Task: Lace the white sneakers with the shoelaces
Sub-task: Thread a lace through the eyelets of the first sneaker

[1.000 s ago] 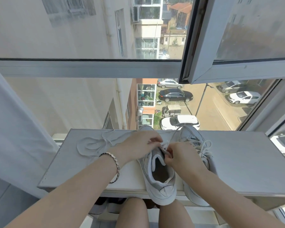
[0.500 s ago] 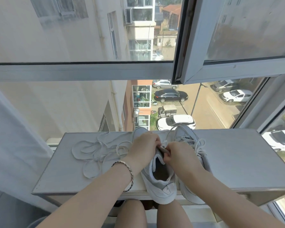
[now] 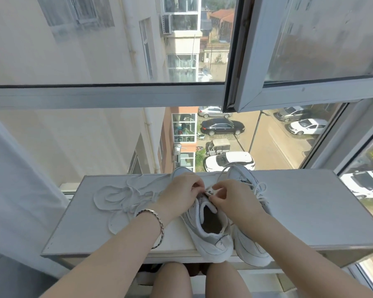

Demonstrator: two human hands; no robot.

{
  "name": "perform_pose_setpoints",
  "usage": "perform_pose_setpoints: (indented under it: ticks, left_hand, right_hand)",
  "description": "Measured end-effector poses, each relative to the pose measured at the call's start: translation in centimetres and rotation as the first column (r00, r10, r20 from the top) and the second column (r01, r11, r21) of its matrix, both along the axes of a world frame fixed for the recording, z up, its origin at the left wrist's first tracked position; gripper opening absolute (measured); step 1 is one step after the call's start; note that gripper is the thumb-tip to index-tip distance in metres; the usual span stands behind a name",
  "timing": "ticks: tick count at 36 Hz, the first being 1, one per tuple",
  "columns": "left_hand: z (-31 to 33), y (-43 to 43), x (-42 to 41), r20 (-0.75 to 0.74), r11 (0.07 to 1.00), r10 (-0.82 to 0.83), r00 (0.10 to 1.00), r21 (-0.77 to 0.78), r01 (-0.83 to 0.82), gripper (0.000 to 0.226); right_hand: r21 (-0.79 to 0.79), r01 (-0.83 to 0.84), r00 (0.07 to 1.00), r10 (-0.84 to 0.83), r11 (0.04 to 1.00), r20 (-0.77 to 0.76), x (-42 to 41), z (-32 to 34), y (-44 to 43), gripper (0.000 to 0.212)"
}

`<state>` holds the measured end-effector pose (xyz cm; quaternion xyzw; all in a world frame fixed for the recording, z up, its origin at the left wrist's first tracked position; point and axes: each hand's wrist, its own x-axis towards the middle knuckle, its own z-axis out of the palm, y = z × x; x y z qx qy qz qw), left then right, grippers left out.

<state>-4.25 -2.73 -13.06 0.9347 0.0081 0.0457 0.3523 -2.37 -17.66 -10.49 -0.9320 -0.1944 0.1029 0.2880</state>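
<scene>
Head view, left hand point(image 3: 180, 195), right hand point(image 3: 235, 201) seemingly pinching shoelace point(image 3: 210, 191), sneaker point(image 3: 211, 241) heel mark illegible

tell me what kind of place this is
Most likely an upper-floor flat, at a window. A white table sits against tall glass with an open sash, parked cars lie far below, and a neighbouring apartment block faces it.

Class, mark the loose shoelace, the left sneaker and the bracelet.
loose shoelace point(image 3: 129, 190): head view, a coiled loop.
left sneaker point(image 3: 216, 247): head view, its heel.
bracelet point(image 3: 161, 224): head view, band across the wrist.
</scene>
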Motion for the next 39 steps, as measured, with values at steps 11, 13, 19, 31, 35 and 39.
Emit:
perform_pose_setpoints:
  ticks: [11, 13, 19, 31, 35, 39]
  left_hand:
    - [0.7, -0.9, 1.1, -0.251, 0.994, 0.094, 0.963, 0.081, -0.075, 0.02]
    - [0.5, -1.2, 1.2, -0.254, 0.989, 0.141, 0.957, 0.09, -0.121, 0.019]
    - [0.4, -1.6, 0.8, -0.228, 0.985, 0.162, 0.96, 0.095, -0.143, 0.021]
    - [-1.1, -3.5, -5.4, 0.031, 0.967, 0.249, 0.968, 0.05, -0.25, 0.044]
    - [-1.0, -4.3, -4.9, 0.018, 0.931, 0.364, 0.931, -0.036, -0.363, 0.047]
    - [-0.9, -4.5, -4.5, 0.028, 0.914, 0.403, 0.915, -0.059, -0.401, 0.04]
  right_hand:
    - [-0.087, -0.065, 0.998, 0.067, 0.994, 0.018, 0.7, -0.3, 1.0, 0.025]
    - [-0.056, -0.045, 0.999, 0.046, 0.997, 0.021, 0.5, -0.8, 1.0, 0.022]
    - [0.042, -0.033, 0.999, 0.031, 0.999, 0.026, 0.5, -1.4, 0.5, 0.015]
    - [0.166, -0.062, 0.846, 0.141, 0.984, -0.515, 3.8, 1.1, 0.8, 0.017]
    - [0.044, -0.139, 0.854, 0.142, 0.989, -0.5, 4.7, 1.1, 2.0, 0.021]
    - [-0.139, -0.218, 0.881, 0.133, 0.966, -0.454, 5.2, 1.1, 2.6, 0.045]
